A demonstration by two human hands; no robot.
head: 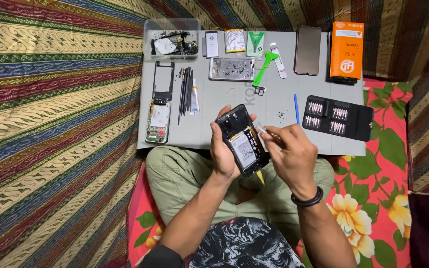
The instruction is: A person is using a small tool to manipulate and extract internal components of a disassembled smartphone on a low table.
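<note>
Opened phone [242, 144], back off, battery showing, centre frame. Left hand [223, 151] grips its side; right hand [292, 155] pinches what looks like tweezers [266, 131] at its edge.

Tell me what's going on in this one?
A person sits cross-legged with an opened smartphone in the left hand, its back off and battery showing. The right hand pinches what looks like tweezers at the phone's upper edge. On the grey work mat ahead lie another stripped phone, a phone frame, pry tools, a blue spudger, an open screwdriver bit case, an orange box and a clear parts tray.
</note>
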